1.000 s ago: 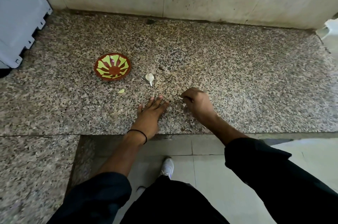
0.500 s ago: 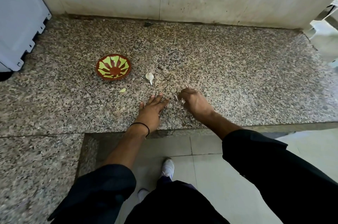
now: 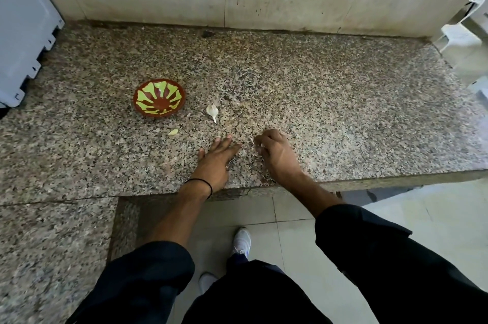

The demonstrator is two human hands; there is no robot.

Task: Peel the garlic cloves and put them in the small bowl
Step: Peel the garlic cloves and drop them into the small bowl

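At the frame's centre, the left hand [image 3: 215, 158] is lying flat, fingers straight, on the granite counter [image 3: 343, 112]; beside it the right hand [image 3: 274, 150] is pinching a white garlic bit [image 3: 255, 142]. Higher up, a pale sliver [image 3: 173, 132] and a whole clove [image 3: 212, 111] are lying near the small bowl [image 3: 159, 97]

Left hand [image 3: 215, 158] flat on counter [image 3: 343, 112]; right hand [image 3: 274, 150] pinches garlic clove [image 3: 256, 142].
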